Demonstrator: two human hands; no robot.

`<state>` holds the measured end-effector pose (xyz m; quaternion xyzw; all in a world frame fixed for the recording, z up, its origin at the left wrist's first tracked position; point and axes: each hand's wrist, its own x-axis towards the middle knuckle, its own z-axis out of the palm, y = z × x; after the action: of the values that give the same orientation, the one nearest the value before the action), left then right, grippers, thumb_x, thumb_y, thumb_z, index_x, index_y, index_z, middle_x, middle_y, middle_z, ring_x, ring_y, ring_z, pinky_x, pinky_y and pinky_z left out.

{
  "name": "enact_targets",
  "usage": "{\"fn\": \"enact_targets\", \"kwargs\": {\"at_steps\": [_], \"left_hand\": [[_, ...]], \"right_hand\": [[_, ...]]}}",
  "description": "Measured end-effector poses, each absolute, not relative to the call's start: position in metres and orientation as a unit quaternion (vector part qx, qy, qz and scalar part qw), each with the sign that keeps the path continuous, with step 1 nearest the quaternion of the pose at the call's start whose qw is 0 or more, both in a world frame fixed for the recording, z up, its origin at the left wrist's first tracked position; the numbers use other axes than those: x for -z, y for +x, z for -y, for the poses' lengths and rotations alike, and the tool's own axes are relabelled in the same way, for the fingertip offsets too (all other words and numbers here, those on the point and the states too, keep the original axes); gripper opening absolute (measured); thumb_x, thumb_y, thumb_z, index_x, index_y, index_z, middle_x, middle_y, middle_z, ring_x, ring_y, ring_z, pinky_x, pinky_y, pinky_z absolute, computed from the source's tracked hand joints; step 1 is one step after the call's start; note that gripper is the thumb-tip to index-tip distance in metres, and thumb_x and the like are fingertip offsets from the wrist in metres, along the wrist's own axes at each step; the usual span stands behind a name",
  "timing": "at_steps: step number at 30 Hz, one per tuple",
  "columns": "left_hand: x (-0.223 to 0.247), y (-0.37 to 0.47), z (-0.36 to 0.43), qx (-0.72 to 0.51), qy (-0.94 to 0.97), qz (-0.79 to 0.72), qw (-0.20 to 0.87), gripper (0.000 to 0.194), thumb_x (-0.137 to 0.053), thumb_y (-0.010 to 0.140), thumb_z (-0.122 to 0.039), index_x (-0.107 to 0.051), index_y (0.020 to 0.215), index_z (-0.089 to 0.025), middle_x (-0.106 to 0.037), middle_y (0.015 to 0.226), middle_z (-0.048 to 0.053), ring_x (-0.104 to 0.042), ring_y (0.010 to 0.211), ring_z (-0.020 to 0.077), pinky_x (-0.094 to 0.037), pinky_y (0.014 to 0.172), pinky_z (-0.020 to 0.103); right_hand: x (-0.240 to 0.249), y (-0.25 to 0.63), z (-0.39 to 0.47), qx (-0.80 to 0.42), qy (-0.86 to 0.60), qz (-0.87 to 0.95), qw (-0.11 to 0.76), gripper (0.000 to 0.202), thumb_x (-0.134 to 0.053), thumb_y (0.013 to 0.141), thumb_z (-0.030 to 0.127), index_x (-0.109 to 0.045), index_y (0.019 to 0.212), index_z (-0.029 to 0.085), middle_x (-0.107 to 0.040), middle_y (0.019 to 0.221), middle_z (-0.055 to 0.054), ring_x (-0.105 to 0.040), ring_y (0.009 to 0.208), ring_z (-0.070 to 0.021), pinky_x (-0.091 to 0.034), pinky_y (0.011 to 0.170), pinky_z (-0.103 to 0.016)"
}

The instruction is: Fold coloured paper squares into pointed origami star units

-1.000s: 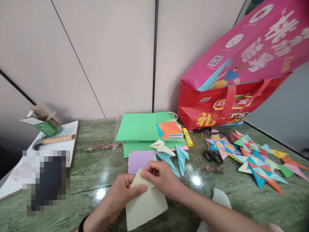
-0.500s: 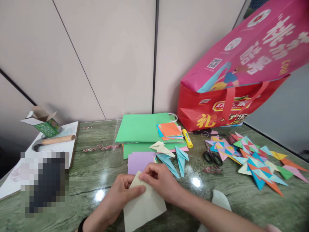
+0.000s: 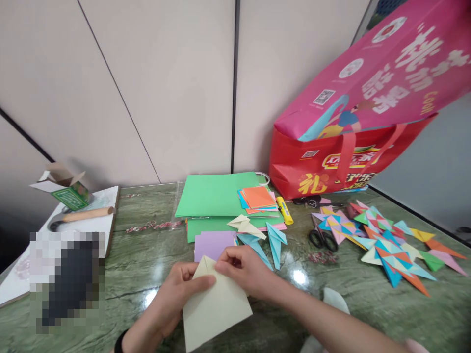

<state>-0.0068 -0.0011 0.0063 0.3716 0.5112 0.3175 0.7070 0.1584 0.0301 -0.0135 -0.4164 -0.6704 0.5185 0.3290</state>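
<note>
Between my hands is a cream sheet of origami paper (image 3: 217,311), tilted, with a crease running down from its top corner. My left hand (image 3: 180,287) pinches its left edge, thumb lying over the front. On the upper right edge, my right hand (image 3: 241,267) grips it with thumb and curled fingers. Just beyond the sheet lie purple paper squares (image 3: 211,243), partly covered by it. Folded cream pieces (image 3: 247,226) and folded light blue pieces (image 3: 275,242) rest behind my right hand.
Green paper (image 3: 213,193) lies at the back with orange-topped squares (image 3: 259,197) and a yellow glue stick (image 3: 284,211). Black scissors (image 3: 323,239) and folded paper stars (image 3: 397,255) are on the right, below a red bag (image 3: 294,166). A wooden-handled tool (image 3: 91,214) and an opened box (image 3: 71,193) are left.
The paper has shifted slightly left and tipped, showing more of its creased top corner. My right fingers have moved off that corner to the upper right edge.
</note>
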Motion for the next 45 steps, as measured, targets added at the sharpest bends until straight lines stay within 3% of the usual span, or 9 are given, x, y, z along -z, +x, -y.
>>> {"fn": "enact_targets", "kwargs": {"at_steps": [19, 22, 25, 27, 33, 39, 45], "left_hand": [[0.002, -0.013, -0.003, -0.333, 0.389, -0.548, 0.662, 0.036, -0.074, 0.058, -0.044, -0.067, 0.072, -0.011, -0.07, 0.062, 0.007, -0.06, 0.051, 0.016, -0.042, 0.046, 0.021], [-0.003, -0.01, -0.003, -0.323, 0.422, -0.557, 0.638, 0.034, -0.072, 0.06, -0.043, -0.067, 0.071, -0.012, -0.069, 0.061, 0.005, -0.058, 0.052, 0.0157, -0.041, 0.046, 0.021], [-0.004, -0.006, -0.001, -0.29, 0.476, -0.56, 0.612, 0.03, -0.069, 0.063, -0.04, -0.066, 0.066, -0.011, -0.065, 0.059, 0.003, -0.053, 0.05, 0.0135, -0.037, 0.045, 0.02], [-0.002, -0.004, 0.0, -0.273, 0.511, -0.556, 0.596, 0.029, -0.067, 0.065, -0.039, -0.065, 0.064, -0.011, -0.061, 0.056, 0.002, -0.049, 0.049, 0.0118, -0.034, 0.045, 0.02], [0.003, -0.004, -0.001, -0.246, 0.575, -0.493, 0.605, 0.032, -0.061, 0.07, -0.044, -0.062, 0.071, -0.012, -0.053, 0.059, -0.001, -0.041, 0.052, 0.0111, -0.03, 0.048, 0.021], [-0.005, 0.0, -0.003, -0.271, 0.618, -0.565, 0.474, 0.048, -0.052, 0.068, -0.058, -0.042, 0.044, -0.018, -0.027, 0.049, -0.005, -0.027, 0.049, 0.0104, -0.019, 0.045, 0.022], [-0.01, -0.001, -0.003, -0.275, 0.625, -0.566, 0.462, 0.047, -0.051, 0.07, -0.052, -0.035, 0.041, -0.019, -0.022, 0.05, -0.004, -0.023, 0.048, 0.0105, -0.017, 0.045, 0.025]], "right_hand": [[0.015, 0.165, -0.039, -0.558, -0.415, 0.654, 0.296, 0.028, -0.05, 0.077, 0.032, -0.05, 0.055, 0.014, -0.035, 0.049, 0.006, -0.028, 0.046, -0.0064, -0.019, 0.042, -0.02], [0.015, 0.163, -0.039, -0.532, -0.408, 0.666, 0.327, 0.026, -0.049, 0.078, 0.028, -0.05, 0.055, 0.014, -0.041, 0.051, 0.005, -0.034, 0.049, -0.0072, -0.024, 0.045, -0.019], [0.014, 0.159, -0.036, -0.562, -0.403, 0.64, 0.337, 0.011, -0.054, 0.073, 0.022, -0.06, 0.068, 0.014, -0.057, 0.063, 0.001, -0.047, 0.058, -0.0097, -0.036, 0.054, -0.02], [0.014, 0.157, -0.034, -0.575, -0.405, 0.626, 0.338, 0.009, -0.055, 0.071, 0.02, -0.061, 0.069, 0.014, -0.06, 0.067, 0.0, -0.05, 0.06, -0.0104, -0.039, 0.057, -0.021], [0.014, 0.157, -0.031, -0.536, -0.403, 0.656, 0.345, 0.011, -0.052, 0.07, 0.012, -0.06, 0.062, 0.013, -0.058, 0.059, 0.002, -0.047, 0.054, -0.0085, -0.036, 0.052, -0.019], [0.015, 0.157, -0.029, -0.52, -0.409, 0.677, 0.322, 0.01, -0.054, 0.067, 0.011, -0.06, 0.058, 0.013, -0.053, 0.053, 0.003, -0.045, 0.051, -0.0075, -0.034, 0.049, -0.018], [0.01, 0.159, -0.032, -0.524, -0.411, 0.68, 0.305, 0.011, -0.053, 0.063, 0.008, -0.058, 0.055, 0.014, -0.053, 0.052, 0.004, -0.044, 0.051, -0.0075, -0.035, 0.049, -0.017]]}}
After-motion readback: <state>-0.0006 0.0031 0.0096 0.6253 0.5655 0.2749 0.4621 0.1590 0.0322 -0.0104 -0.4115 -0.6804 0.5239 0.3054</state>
